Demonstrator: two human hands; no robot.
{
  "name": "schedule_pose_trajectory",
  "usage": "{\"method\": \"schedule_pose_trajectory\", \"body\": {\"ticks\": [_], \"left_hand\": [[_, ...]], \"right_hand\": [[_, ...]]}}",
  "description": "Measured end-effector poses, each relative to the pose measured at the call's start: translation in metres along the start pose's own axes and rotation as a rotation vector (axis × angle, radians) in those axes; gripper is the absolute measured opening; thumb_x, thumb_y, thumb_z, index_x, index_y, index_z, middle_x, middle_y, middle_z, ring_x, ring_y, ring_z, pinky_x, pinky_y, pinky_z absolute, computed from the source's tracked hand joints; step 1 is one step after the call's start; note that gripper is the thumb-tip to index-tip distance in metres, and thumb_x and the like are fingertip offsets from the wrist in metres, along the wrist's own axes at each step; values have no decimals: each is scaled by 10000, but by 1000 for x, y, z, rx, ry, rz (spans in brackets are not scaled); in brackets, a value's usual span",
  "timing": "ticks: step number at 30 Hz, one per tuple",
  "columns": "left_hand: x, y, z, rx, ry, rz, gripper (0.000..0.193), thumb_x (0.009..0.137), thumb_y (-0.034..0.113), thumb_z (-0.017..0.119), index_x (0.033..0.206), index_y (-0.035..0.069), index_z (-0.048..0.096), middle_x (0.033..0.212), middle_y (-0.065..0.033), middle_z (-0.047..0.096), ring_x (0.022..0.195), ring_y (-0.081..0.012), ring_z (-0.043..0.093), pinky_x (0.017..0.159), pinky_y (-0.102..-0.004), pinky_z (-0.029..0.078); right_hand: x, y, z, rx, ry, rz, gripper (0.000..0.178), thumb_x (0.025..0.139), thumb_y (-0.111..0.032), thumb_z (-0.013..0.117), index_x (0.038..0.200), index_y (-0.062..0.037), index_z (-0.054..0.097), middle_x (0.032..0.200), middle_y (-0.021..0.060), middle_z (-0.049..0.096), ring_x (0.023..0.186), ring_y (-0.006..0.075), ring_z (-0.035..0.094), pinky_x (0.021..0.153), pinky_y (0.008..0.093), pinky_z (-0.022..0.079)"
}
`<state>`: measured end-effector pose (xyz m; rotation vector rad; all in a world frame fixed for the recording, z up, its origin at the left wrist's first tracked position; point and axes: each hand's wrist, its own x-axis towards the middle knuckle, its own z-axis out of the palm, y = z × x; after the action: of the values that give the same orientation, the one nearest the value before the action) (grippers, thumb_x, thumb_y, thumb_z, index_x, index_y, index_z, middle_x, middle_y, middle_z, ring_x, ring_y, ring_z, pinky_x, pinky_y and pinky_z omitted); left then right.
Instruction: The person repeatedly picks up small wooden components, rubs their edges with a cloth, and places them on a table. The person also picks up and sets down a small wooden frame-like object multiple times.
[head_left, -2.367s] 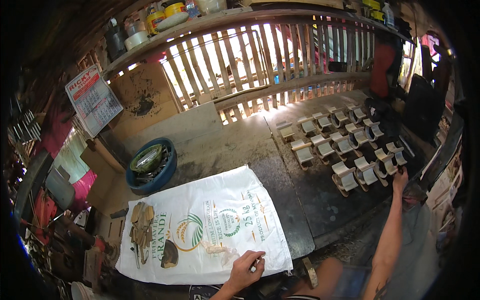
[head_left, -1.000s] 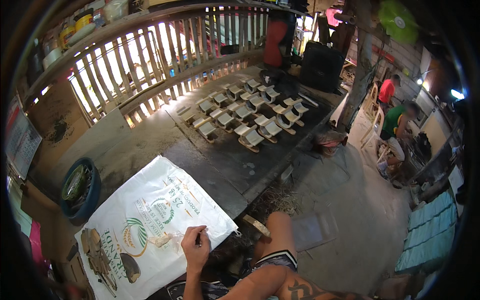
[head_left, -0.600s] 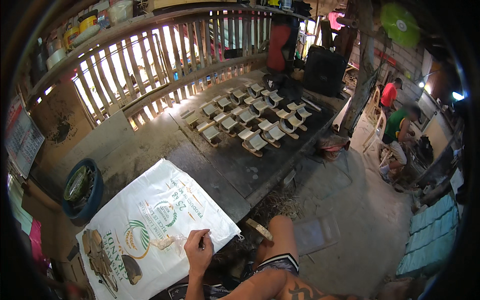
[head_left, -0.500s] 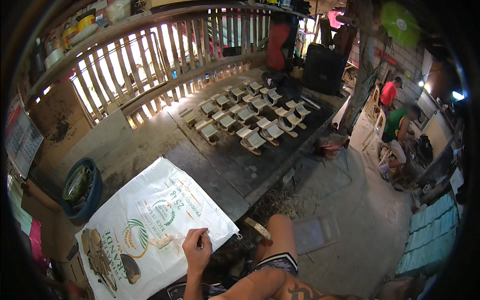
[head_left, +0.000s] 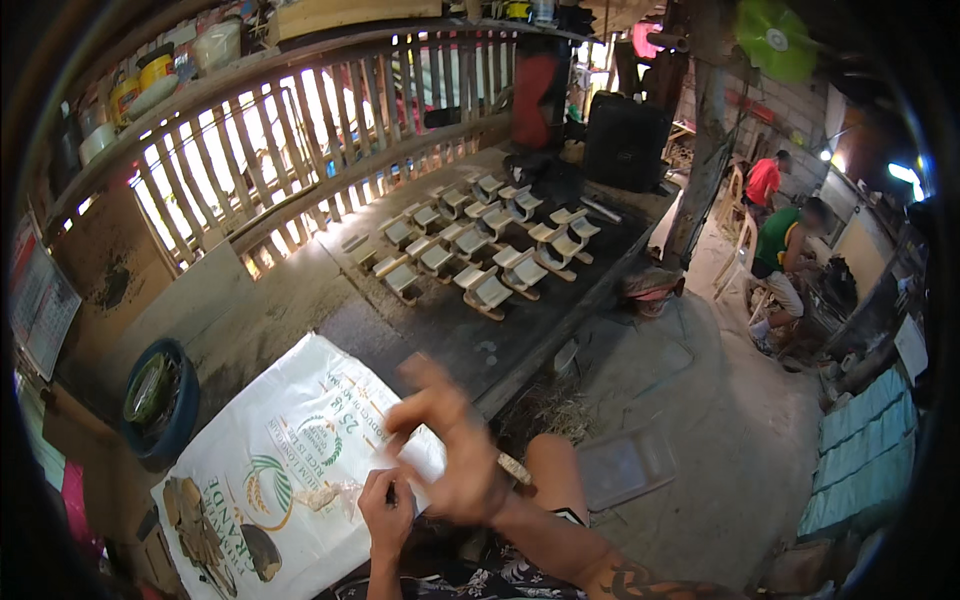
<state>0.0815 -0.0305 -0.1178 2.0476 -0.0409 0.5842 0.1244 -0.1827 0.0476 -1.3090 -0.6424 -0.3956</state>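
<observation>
My left hand (head_left: pixel 388 510) is closed in a pinch above a white printed sack (head_left: pixel 350 385); what its fingers hold, if anything, is too small to make out. Just above and to its right is my right hand (head_left: pixel 450 440), raised and smeared by motion, so its fingers cannot be read. Next to my left hand a crumpled clear plastic bag (head_left: pixel 325 496) with pale contents lies on the sack. A pile of brown strips (head_left: pixel 190 515) and a dark rounded piece (head_left: pixel 262 552) lie at the sack's left. A light curved wooden piece (head_left: pixel 515 468) shows beside my right knee.
Several small pale curved bamboo-like pieces on bases (head_left: pixel 487 290) stand in rows on the dark table (head_left: pixel 400 330). A blue basin (head_left: pixel 185 400) sits at left. A clear plastic container (head_left: pixel 625 468) is on the floor. Two people (head_left: pixel 785 245) sit at the far right.
My right hand has come up from low near my lap to beside my left hand. My left hand has dropped slightly, its fingers now pinched together. The view has shifted a little.
</observation>
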Motion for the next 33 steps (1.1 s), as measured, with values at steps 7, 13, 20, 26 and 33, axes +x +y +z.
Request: {"method": "schedule_pose_trajectory", "body": {"ticks": [7, 13, 20, 26, 33], "left_hand": [[2, 4, -2, -30, -7, 10, 145, 900, -46, 651, 1008, -34, 746, 885, -153, 698, 725, -241, 675, 636, -334, 512], [-2, -14, 2, 11, 13, 23, 132, 870, -46, 653, 973, -45, 735, 867, -164, 691, 754, -277, 677, 676, -359, 524], [-9, -27, 2, -38, -83, -43, 207, 1004, -10, 556, 1134, -79, 701, 857, -74, 623, 697, -132, 568, 622, -291, 492], [-8, -25, 3, -43, -82, -89, 222, 1004, 0, 556, 1151, -79, 702, 868, -95, 637, 727, -162, 590, 666, -320, 515], [-7, -19, -1, 15, -84, -40, 223, 1002, 10, 564, 1147, -76, 711, 897, -131, 659, 743, -201, 615, 692, -347, 526]], "right_hand": [[27, 101, -109, 152, 615, 323, 707, 1068, -30, 561, 1656, 41, 174, 849, 41, 634, 708, 82, 515, 666, 242, 459], [2, 155, -85, -123, 368, 352, 379, 1025, -127, 691, 1368, -3, 588, 836, -2, 635, 738, 62, 571, 692, 245, 503], [-23, 205, -53, -252, 97, 442, 314, 1012, -162, 697, 1271, 8, 650, 744, 53, 629, 670, 126, 577, 631, 334, 489], [-28, 202, -48, -404, -8, 427, 272, 1009, -164, 694, 1202, 28, 692, 736, 100, 654, 643, 168, 585, 636, 353, 490], [-26, 201, -50, -344, 33, 424, 254, 1034, -162, 673, 1180, 44, 696, 755, 81, 667, 650, 114, 561, 604, 317, 463]]}}
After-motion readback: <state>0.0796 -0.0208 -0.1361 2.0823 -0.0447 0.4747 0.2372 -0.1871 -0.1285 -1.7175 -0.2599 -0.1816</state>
